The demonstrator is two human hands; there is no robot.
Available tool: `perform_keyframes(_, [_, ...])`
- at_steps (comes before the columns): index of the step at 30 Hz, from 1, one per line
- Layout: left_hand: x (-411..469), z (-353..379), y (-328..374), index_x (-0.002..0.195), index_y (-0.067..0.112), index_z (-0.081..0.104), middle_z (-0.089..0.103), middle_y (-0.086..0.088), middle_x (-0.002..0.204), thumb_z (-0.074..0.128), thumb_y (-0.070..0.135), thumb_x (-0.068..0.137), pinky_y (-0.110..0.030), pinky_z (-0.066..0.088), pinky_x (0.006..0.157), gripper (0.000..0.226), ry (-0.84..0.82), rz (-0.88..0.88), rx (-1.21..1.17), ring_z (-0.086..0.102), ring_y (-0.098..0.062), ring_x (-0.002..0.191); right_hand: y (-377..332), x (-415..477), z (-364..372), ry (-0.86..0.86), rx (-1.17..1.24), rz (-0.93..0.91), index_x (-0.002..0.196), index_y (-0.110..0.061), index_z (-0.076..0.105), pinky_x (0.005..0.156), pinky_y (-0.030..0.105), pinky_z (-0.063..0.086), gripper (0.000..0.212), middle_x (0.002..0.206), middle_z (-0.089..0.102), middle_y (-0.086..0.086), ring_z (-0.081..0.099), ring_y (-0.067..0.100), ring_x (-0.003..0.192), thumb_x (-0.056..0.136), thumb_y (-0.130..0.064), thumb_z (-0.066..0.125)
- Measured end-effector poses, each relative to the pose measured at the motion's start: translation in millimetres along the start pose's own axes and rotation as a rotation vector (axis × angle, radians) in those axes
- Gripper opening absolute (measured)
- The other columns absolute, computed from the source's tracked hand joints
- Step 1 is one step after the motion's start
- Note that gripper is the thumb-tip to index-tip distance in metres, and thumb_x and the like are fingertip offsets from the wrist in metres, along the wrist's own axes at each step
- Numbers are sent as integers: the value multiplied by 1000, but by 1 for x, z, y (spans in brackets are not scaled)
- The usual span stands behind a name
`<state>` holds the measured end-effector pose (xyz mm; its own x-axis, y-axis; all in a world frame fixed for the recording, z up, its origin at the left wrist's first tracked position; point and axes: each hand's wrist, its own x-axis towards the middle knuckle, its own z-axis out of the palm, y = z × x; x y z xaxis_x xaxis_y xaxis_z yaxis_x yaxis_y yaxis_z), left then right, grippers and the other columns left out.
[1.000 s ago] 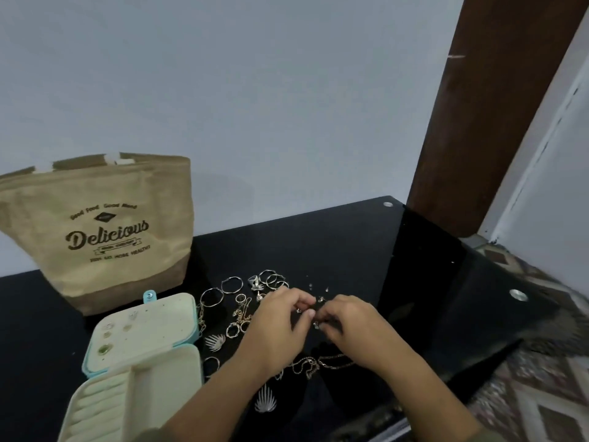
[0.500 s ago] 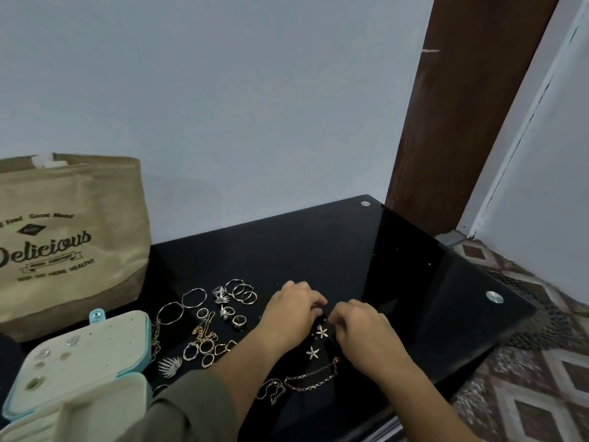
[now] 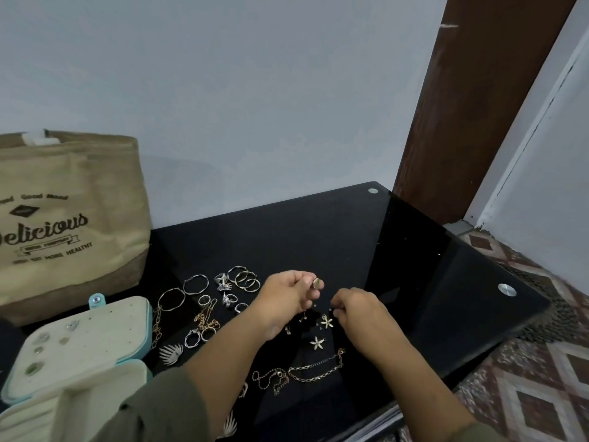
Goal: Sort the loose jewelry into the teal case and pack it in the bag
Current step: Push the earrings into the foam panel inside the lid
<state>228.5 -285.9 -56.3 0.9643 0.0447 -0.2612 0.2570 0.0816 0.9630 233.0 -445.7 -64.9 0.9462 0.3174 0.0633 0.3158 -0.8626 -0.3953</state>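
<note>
My left hand pinches a small gold leaf-shaped earring just above the black table. My right hand has its fingers curled down onto the glass beside a star-shaped earring; whether it pinches a tiny piece I cannot tell. Loose hoops and rings, a second star earring and gold chains lie scattered around both hands. The teal case lies open at the lower left with a few studs pinned in its cream lid. The tan "Delicious" bag stands behind it.
The black glass table ends at its right and front edges, with patterned floor tiles beyond. A brown door frame rises at the back right. A grey wall stands behind the table.
My left hand has lifted a gold leaf earring off the table. My right hand stays low by the star earrings. The camera has panned right, pushing the bag and case leftward.
</note>
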Motion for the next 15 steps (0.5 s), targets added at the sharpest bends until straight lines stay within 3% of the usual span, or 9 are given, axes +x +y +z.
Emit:
perform_keyframes(2, [-5, -4, 3, 105, 6, 63, 73, -4, 94, 48, 12, 102, -18, 54, 67, 16, -90, -185, -354, 65, -7, 75, -1, 6, 2, -10, 3, 5, 109, -20, 63, 83, 29, 49, 17, 107, 60, -2, 59, 17, 97, 95, -24, 55])
perform_keyframes(5, [-8, -14, 3, 104, 3, 62, 74, -6, 94, 48, 11, 100, -18, 56, 63, 16, -156, -324, -593, 68, -9, 71, -2, 12, 3, -33, -27, -3, 106, -19, 66, 80, 30, 51, 16, 104, 59, -1, 59, 17, 95, 96, -26, 55])
perform_keyframes(15, [-13, -20, 3, 113, 2, 60, 74, -7, 94, 51, 12, 99, -18, 56, 62, 20, -174, -328, -584, 68, -9, 72, -6, 15, 12, 12, -64, -64, 102, -15, 61, 79, 29, 49, 15, 101, 54, -1, 55, 16, 92, 99, -23, 49])
